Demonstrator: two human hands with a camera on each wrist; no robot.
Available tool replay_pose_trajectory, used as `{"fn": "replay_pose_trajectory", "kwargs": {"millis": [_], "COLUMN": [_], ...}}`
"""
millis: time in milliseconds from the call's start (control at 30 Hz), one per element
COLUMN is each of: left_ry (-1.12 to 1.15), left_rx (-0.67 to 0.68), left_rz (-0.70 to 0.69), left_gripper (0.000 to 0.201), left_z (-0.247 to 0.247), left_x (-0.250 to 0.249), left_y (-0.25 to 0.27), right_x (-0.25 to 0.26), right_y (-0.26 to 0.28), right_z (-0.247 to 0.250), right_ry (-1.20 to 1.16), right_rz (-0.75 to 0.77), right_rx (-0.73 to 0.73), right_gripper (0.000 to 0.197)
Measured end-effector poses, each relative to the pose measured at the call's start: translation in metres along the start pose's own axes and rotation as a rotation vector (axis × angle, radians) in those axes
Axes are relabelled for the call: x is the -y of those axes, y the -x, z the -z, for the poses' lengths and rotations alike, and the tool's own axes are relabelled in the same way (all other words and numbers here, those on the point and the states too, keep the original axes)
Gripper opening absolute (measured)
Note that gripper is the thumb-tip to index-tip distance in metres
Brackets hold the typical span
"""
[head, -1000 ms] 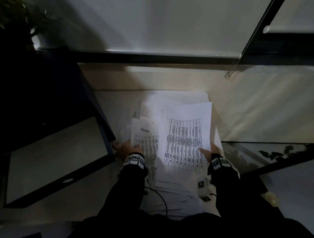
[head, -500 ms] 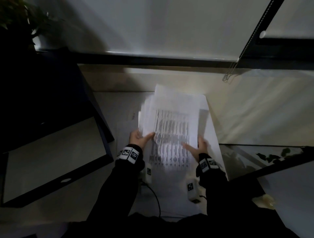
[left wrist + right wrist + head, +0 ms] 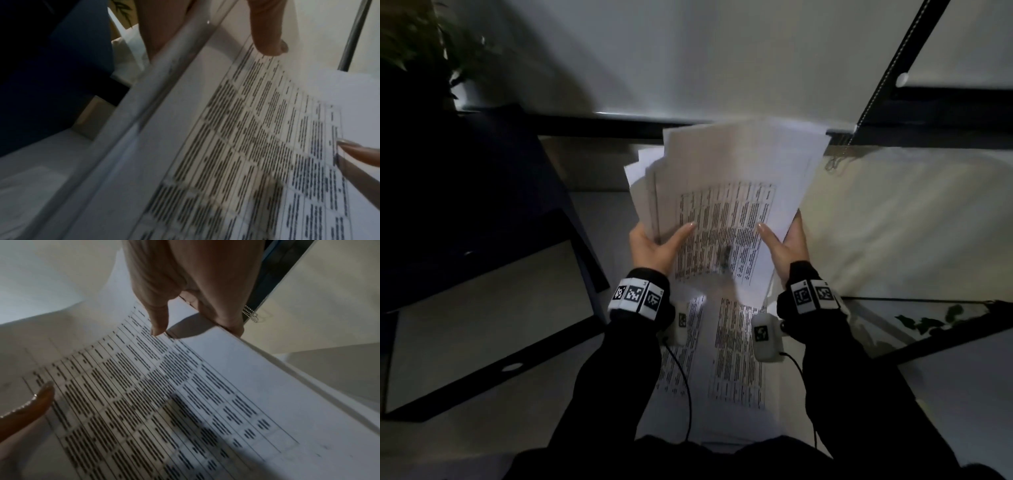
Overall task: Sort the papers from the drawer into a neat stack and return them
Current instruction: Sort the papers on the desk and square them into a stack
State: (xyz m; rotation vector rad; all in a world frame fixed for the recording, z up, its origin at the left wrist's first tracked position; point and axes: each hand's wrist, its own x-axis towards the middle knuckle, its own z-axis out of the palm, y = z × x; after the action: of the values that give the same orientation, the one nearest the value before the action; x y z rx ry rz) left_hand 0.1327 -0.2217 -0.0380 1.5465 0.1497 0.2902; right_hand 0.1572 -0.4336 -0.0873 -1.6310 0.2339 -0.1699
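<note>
**deskcam_dan:** Head view has the stack of papers (image 3: 729, 192) lifted up between both hands, fanned a bit at the top left corner. The left hand (image 3: 654, 246) grips the left edge with its thumb lying across the printed table on the front sheet, and the right hand (image 3: 787, 245) does the same on the right edge. So both are clamped on the stack, fingers behind, thumbs in front.

**paperpusher:** Any drawer in sight? Anything in it?

**deskcam_dan:** Dark open drawer (image 3: 482, 301) down on the left, pale bottom showing, and I can't make out a single sheet inside. A few loose sheets (image 3: 736, 359) are lying flat underneath, between the two sleeves. Whether that surface is a floor or something else, I can't tell.

**paperpusher:** What changed from a second ago?

**deskcam_dan:** Back then the papers were spread in a messy pile lying flat, with a hand at each side. Half a second ago they were gathered and starting to come up. Now they're raised much nearer the camera and tipped up, top edge reaching the dark rail (image 3: 619, 121) at the back. Left wrist view shows the sheet edges roughly lined up under the thumb (image 3: 267, 32).
</note>
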Motion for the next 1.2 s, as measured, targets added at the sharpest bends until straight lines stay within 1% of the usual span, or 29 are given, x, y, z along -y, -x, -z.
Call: {"fn": "replay_pose_trajectory", "kwargs": {"millis": [33,100,133,200,233,267,300,333,400,467,533,567,600,667,700,733,767,800,833,867,900,933,967,1000,1033,1067,1100,1167,1200], "left_ry": [-0.018,-0.070,-0.109,-0.140,-0.137,-0.133,-0.152,-0.203,-0.299,-0.364,-0.417,-0.426,-0.424,-0.422,-0.429,-0.442,-0.455,-0.462,-0.456,-0.443,-0.433,-0.431,-0.433,-0.436,-0.441,-0.446,-0.450,-0.458,-0.454], "left_rx": [0.016,0.068,0.073,0.035,-0.005,-0.050,-0.084,-0.122,-0.189,-0.212,-0.229,-0.234,-0.234,-0.249,-0.265,-0.283,-0.304,-0.324,-0.340,-0.350,-0.352,-0.349,-0.343,-0.337,-0.333,-0.329,-0.324,-0.317,-0.315], "left_rz": [0.042,0.130,0.199,0.379,0.433,0.420,0.337,0.227,0.053,-0.056,-0.141,-0.190,-0.220,-0.232,-0.228,-0.232,-0.242,-0.254,-0.265,-0.275,-0.283,-0.293,-0.307,-0.319,-0.330,-0.340,-0.347,-0.344,-0.336], "left_gripper": [0.038,0.028,0.029,0.035,0.036,0.030,0.019,0.017,0.036,0.043,0.043,0.044,0.044,0.046,0.046,0.044,0.039,0.034,0.029,0.027,0.026,0.026,0.025,0.023,0.021,0.020,0.020,0.022,0.023], "left_z": [0.003,0.006,0.008,0.006,0.004,0.003,0.003,0.003,0.006,0.010,0.014,0.017,0.020,0.029,0.034,0.039,0.042,0.045,0.046,0.047,0.046,0.045,0.044,0.044,0.043,0.043,0.044,0.045,0.046], "left_x": [0.009,0.022,0.029,0.038,0.039,0.039,0.036,0.030,0.018,0.003,-0.017,-0.024,-0.028,-0.029,-0.029,-0.029,-0.029,-0.029,-0.029,-0.029,-0.031,-0.031,-0.031,-0.031,-0.031,-0.030,-0.029,-0.027,-0.027], "left_y": [-0.001,0.002,0.005,0.012,0.013,0.012,0.009,0.005,-0.007,-0.018,-0.025,-0.028,-0.030,-0.032,-0.033,-0.032,-0.032,-0.031,-0.031,-0.031,-0.031,-0.031,-0.032,-0.032,-0.032,-0.032,-0.031,-0.030,-0.030], "right_x": [-0.004,-0.014,-0.021,-0.034,-0.044,-0.054,-0.064,-0.074,-0.086,-0.090,-0.091,-0.089,-0.086,-0.089,-0.090,-0.097,-0.102,-0.103,-0.104,-0.103,-0.102,-0.101,-0.101,-0.101,-0.101,-0.102,-0.107,-0.100,-0.096], "right_y": [0.001,0.006,0.009,0.017,0.019,0.022,0.025,0.028,0.037,0.048,0.057,0.061,0.064,0.071,0.075,0.078,0.080,0.082,0.082,0.082,0.082,0.083,0.085,0.087,0.086,0.087,0.089,0.088,0.089], "right_z": [-0.001,-0.003,-0.002,-0.001,-0.001,-0.002,-0.003,-0.005,-0.016,-0.035,-0.055,-0.065,-0.077,-0.096,-0.106,-0.113,-0.117,-0.119,-0.120,-0.120,-0.119,-0.121,-0.121,-0.123,-0.126,-0.128,-0.127,-0.128,-0.124], "right_ry": [0.030,0.086,0.115,0.202,0.253,0.318,0.395,0.461,0.548,0.670,0.837,0.886,0.896,0.867,0.876,0.870,0.840,0.817,0.815,0.836,0.833,0.858,0.803,0.758,0.736,0.727,0.724,0.626,0.578], "right_rz": [-0.031,-0.080,-0.104,-0.176,-0.229,-0.300,-0.378,-0.468,-0.602,-0.639,-0.616,-0.597,-0.609,-0.629,-0.631,-0.634,-0.648,-0.662,-0.665,-0.685,-0.691,-0.676,-0.664,-0.671,-0.625,-0.637,-0.604,-0.720,-0.776], "right_rx": [0.016,0.068,0.083,0.075,0.057,0.026,-0.021,-0.055,-0.050,0.000,0.025,0.034,0.066,0.121,0.134,0.130,0.116,0.104,0.086,0.066,0.010,-0.038,-0.086,-0.094,-0.125,-0.069,-0.036,-0.031,-0.023], "right_gripper": [0.080,0.073,0.069,0.063,0.062,0.064,0.068,0.072,0.084,0.102,0.128,0.136,0.138,0.129,0.117,0.100,0.082,0.071,0.068,0.071,0.075,0.074,0.067,0.058,0.050,0.042,0.039,0.043,0.037]}}
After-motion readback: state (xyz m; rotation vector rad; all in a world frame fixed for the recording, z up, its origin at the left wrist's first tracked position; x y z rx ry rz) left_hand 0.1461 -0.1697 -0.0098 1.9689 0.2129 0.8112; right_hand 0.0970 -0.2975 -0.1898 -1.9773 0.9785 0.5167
